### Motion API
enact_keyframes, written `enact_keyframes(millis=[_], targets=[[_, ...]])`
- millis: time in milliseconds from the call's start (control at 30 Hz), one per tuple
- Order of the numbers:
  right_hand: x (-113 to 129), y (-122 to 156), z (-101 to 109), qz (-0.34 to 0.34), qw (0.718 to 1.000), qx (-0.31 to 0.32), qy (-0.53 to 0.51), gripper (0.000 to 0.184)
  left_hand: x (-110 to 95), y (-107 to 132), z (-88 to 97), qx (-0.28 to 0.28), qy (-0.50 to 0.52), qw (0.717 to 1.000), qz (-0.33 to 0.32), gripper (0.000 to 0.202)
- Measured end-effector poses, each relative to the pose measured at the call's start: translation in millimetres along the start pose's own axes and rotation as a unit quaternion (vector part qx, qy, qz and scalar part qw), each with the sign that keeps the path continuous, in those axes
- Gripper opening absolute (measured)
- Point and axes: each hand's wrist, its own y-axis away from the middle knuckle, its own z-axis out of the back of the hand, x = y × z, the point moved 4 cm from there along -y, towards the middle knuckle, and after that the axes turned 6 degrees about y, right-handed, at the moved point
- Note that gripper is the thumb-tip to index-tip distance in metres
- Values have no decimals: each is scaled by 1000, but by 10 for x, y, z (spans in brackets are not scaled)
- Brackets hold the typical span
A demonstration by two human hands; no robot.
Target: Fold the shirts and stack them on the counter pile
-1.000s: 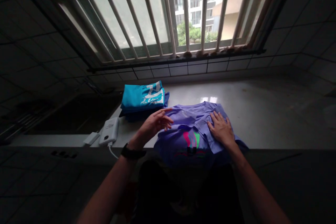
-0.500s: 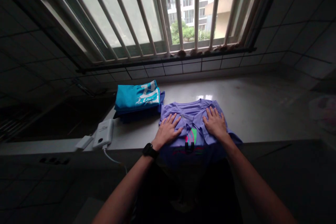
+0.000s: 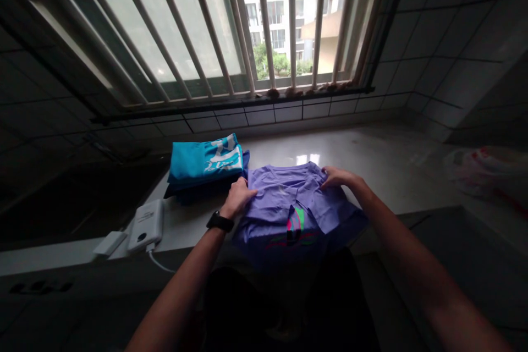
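Note:
A purple T-shirt (image 3: 272, 203) with a green and pink print lies on the counter, its neckline toward the window and its lower part hanging over the front edge. Gripping its left edge is my left hand (image 3: 240, 197), thumb on top and fingers curled underneath. My right hand (image 3: 336, 177) pinches the shirt near its right shoulder. Just left of the shirt, a folded turquoise garment (image 3: 193, 162) with white lettering rests on darker folded cloth (image 3: 202, 190).
A white power bank (image 3: 146, 224) with a cable and a small white block (image 3: 109, 243) sit at the counter's front edge. A dark sink (image 3: 82, 198) lies left. A plastic bag (image 3: 482, 168) stands right, and a barred window (image 3: 206, 38) is behind.
Both hands went from lying flat on the shirt to gripping its sides. My left hand moved left, and my right hand shifted to the right shoulder. The camera view also turned.

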Motion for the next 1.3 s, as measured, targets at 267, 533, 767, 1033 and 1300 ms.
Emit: enact_keyframes(millis=[267, 533, 767, 1033, 1300], targets=[[383, -209, 291, 45, 998, -49, -7, 13, -480, -516, 317, -36, 117, 978, -167, 15], [672, 359, 1194, 112, 858, -484, -131, 14, -649, -315, 1235, -227, 257, 898, -276, 20], [217, 1494, -378, 121, 945, -241, -185, 28, 305, 829, -86, 6, 244, 939, -242, 10], [106, 1041, -693, 77, 987, -138, -31, 61, 175, 400, -613, 61, 59, 951, -296, 53], [68, 539, 85, 107, 950, -281, -86, 37, -263, 68, 36, -70, 159, 950, -259, 27]])
